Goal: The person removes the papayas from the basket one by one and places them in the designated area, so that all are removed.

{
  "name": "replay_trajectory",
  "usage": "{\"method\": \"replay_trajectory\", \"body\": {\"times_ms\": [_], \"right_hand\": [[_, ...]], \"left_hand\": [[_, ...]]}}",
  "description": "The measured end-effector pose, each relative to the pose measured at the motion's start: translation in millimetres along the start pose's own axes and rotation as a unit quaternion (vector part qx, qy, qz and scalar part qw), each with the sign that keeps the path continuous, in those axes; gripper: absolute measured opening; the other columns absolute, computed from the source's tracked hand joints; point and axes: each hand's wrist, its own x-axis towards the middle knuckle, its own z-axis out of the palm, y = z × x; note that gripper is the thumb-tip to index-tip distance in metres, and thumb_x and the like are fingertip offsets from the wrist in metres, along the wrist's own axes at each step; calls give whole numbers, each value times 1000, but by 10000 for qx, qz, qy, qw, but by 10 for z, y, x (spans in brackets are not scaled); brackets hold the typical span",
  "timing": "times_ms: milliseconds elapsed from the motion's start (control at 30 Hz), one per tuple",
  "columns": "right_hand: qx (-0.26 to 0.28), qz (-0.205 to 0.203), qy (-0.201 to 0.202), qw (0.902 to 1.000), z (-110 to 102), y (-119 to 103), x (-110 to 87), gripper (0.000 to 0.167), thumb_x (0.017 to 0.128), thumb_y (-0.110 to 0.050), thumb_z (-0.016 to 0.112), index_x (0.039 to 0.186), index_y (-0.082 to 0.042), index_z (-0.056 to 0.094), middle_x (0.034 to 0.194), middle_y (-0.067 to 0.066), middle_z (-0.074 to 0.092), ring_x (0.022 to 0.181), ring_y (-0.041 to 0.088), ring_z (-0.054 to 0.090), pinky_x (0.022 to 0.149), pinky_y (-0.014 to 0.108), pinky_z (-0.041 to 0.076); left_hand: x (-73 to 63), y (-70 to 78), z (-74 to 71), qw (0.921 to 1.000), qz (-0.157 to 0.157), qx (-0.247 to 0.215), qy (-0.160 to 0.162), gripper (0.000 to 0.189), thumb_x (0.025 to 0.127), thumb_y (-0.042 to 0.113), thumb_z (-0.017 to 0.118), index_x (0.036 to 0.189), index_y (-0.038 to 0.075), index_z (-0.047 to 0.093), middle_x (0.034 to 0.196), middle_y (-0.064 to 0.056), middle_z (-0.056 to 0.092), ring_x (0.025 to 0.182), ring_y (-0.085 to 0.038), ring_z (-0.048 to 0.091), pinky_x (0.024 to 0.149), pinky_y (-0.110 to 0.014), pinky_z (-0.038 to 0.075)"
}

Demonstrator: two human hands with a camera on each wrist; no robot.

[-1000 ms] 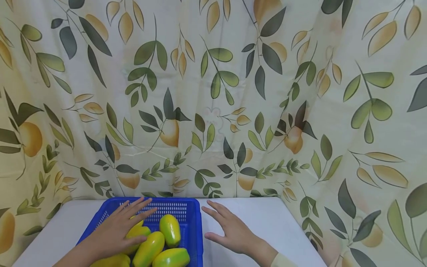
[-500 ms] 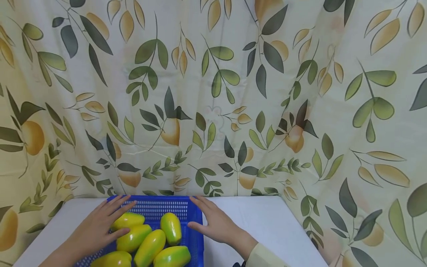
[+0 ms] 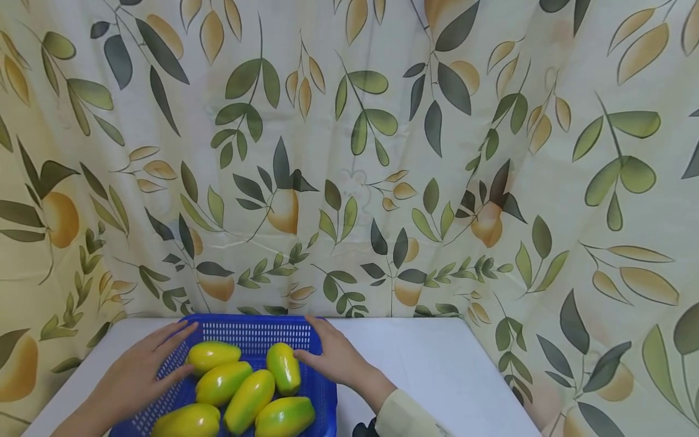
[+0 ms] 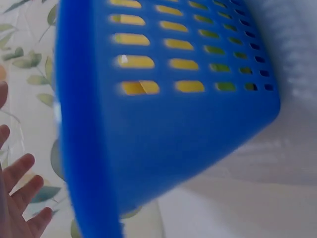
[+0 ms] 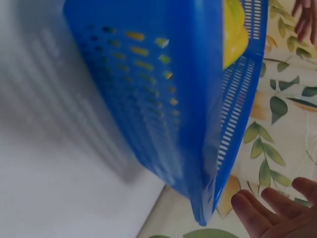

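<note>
A blue perforated plastic basket (image 3: 327, 394) holds several glossy, oblong yellow-green fruits (image 3: 249, 402), which look like papayas. My left hand (image 3: 133, 370) is at the basket's left side, fingers extended past the rim and thumb pointing toward the fruits. Over the right rim, my right hand (image 3: 335, 355) has its fingers spread, the thumb overlapping the edge of one fruit in the head view. The left wrist view shows straight, separated fingers (image 4: 22, 198) beside the blue rim (image 4: 81, 124). In the right wrist view, the extended fingers (image 5: 277, 210) stand near the basket's far corner. Neither hand holds anything.
The basket stands on a white-covered table (image 3: 415, 364), whose surface extends to its right. Behind hangs a curtain (image 3: 349, 158) printed with leaves and fruit. A small black object (image 3: 364, 430) sits by the right sleeve (image 3: 409, 416).
My left hand has moved left from above the fruits to the basket's left side. My right hand has moved left from beside the basket to over its right rim.
</note>
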Motion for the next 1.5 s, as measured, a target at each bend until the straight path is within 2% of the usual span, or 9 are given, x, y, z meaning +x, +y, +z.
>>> {"method": "replay_trajectory", "body": {"times_ms": [200,333,467,767,833,967,1067,1300,1500], "right_hand": [[584,268,90,9979,88,-69,103,78,91,-47,62,150,-4,37,150,17,44,131,37,50,102,55,45],[954,505,141,9941,136,-116,178,77,91,-49,62,149,-4,38,144,19,49,116,37,61,90,49,54],[939,739,233,9926,169,-152,255,76,90,-52,62,147,-5,41,139,18,55,116,36,60,92,52,52],[1331,1249,114,9831,212,-187,320,73,92,-48,59,146,-1,41,137,24,54,124,42,53,99,62,44],[1362,1339,87,9815,248,-161,334,73,92,-47,59,144,1,42,137,25,54,124,43,53,99,62,43],[1405,1479,99,9789,334,-116,370,72,91,-46,62,142,2,44,135,25,55,123,43,54,98,62,44],[1499,1612,94,9754,385,-109,391,71,89,-43,64,142,1,46,133,26,56,117,41,57,90,57,51],[1678,2024,65,9648,475,-97,418,68,88,-39,70,138,0,49,125,24,58,102,33,63,69,43,59],[1917,2104,-28,9586,514,-78,417,70,87,-38,72,138,2,47,130,25,54,105,35,62,71,44,60]], "left_hand": [[-73,-134,9,9967,-705,-129,-387,69,89,50,67,147,19,45,138,-16,52,121,-44,50,88,-68,43],[-133,-219,36,9895,-1226,-299,-699,67,92,53,62,145,14,47,134,-20,54,119,-47,50,85,-71,43],[-174,-280,51,9813,-1604,-350,-1003,71,93,57,58,144,10,47,132,-24,53,114,-50,53,77,-71,46],[-157,-358,69,9558,-2268,-697,-1734,84,93,66,49,146,2,40,127,-27,51,88,-25,61,64,-49,53],[-165,-372,85,9515,-2392,-752,-1783,85,93,66,49,145,0,41,124,-26,53,85,-23,59,62,-44,52],[-202,-407,139,9522,-2481,-885,-1546,79,94,58,54,141,-5,45,113,-20,59,77,-18,53,59,-32,45],[-224,-446,189,9489,-2580,-1037,-1492,75,95,53,57,139,-7,47,106,-16,62,74,-16,52,60,-30,43],[-280,-523,257,9142,-3207,-1694,-1810,80,96,58,52,142,-6,43,103,-13,65,80,-18,62,69,-41,53],[-343,-513,282,8929,-3564,-2099,-1777,77,97,57,51,142,-5,43,100,-10,67,79,-17,60,66,-33,48]]}}
